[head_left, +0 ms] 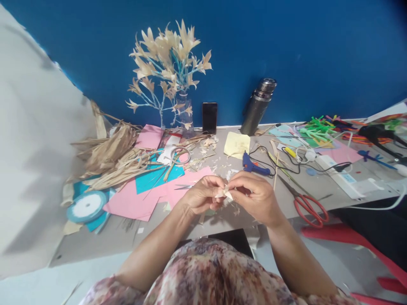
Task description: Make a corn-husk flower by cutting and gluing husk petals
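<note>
Near the table's front edge, my left hand [207,193] and my right hand [254,194] meet, both closed in a pinch. Between the fingertips is a small cream petal piece [226,193], pale like the flowers in the bottle; the fingers cover part of it. Pale scraps lie around and beneath my hands. The metal tips of a small tool [183,187] show just left of my left hand, its rest hidden. Beyond my right hand rests a blue glue gun [256,166] with a black cord. Red-handled scissors [308,206] lie to the right.
Cream flowers [170,55] stand in a clear bottle [186,112] against the blue wall. A phone [210,117] and a dark flask [259,106] lean there too. Dried husks [111,152], pink paper [133,199] and a blue ribbon roll [86,206] lie left; a power strip [338,176] lies right.
</note>
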Available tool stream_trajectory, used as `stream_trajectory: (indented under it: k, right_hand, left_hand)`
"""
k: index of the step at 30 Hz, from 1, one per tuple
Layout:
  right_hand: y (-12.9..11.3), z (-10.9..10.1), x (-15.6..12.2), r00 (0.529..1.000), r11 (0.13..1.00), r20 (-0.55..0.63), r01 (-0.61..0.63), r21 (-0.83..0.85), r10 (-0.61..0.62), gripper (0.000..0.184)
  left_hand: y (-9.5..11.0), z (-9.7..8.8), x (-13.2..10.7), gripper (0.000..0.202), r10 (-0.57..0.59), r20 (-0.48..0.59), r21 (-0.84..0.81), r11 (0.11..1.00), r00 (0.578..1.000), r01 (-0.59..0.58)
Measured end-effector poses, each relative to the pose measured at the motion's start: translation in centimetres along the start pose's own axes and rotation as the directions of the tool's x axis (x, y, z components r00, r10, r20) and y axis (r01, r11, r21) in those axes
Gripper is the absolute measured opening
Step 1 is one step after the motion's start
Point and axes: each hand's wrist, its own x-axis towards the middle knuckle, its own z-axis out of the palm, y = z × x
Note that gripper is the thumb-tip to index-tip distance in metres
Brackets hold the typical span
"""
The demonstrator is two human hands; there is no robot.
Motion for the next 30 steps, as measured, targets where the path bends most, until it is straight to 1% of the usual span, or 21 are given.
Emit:
stream_trajectory:
  k: [4,8,11,13,17,19,21,25,28,30]
  right_hand:
    - [0.5,0.2,0.2,0.999,0.999,0.014,-0.048,0.015,0.048,0.011]
    - [1.0,0.3,0.8,0.988,0.988,0.077,-0.136,0.074,0.131,0.009]
    - [1.3,0.4,1.4,0.978,0.976,0.116,-0.187,0.107,0.175,0.007]
    - [1.4,0.3,1.7,0.969,0.967,0.132,-0.224,0.121,0.208,0.006]
    - [2.1,0.0,1.5,0.953,0.953,0.129,-0.287,0.102,0.273,0.011]
    - [2.5,-0.2,1.1,0.945,0.946,0.120,-0.315,0.077,0.305,0.013]
    - [2.9,-0.2,0.7,0.933,0.935,0.118,-0.350,0.065,0.341,0.013]
    - [3.1,0.1,0.2,0.922,0.925,0.123,-0.376,0.059,0.367,0.014]
    - [2.9,0.4,0.2,0.926,0.927,0.116,-0.369,0.066,0.360,0.012]
    - [2.7,0.6,0.3,0.926,0.926,0.116,-0.370,0.072,0.361,0.011]
  left_hand:
    - [-0.1,-0.1,0.1,0.030,0.055,0.002,-0.002,0.999,0.999,-0.055]
    - [-0.3,-0.1,0.0,0.030,0.073,-0.022,-0.010,0.997,0.997,-0.073]
    - [-0.3,-0.1,-0.1,0.029,0.086,-0.066,-0.010,0.996,0.994,-0.087]
    - [-0.2,0.0,-0.2,0.030,0.117,-0.106,-0.015,0.993,0.987,-0.119]
    - [0.3,0.1,-0.2,0.032,0.200,-0.138,-0.032,0.978,0.970,-0.206]
    - [0.7,0.1,-0.2,0.031,0.222,-0.158,-0.053,0.971,0.962,-0.233]
    - [0.8,-0.1,-0.2,0.031,0.218,-0.193,-0.095,0.966,0.957,-0.240]
    - [0.8,-0.3,0.0,0.029,0.160,-0.242,-0.175,0.963,0.957,-0.205]
    - [0.6,-0.5,0.2,0.029,0.121,-0.256,-0.200,0.964,0.959,-0.175]
    - [0.5,-0.6,0.2,0.029,0.098,-0.245,-0.201,0.968,0.965,-0.150]
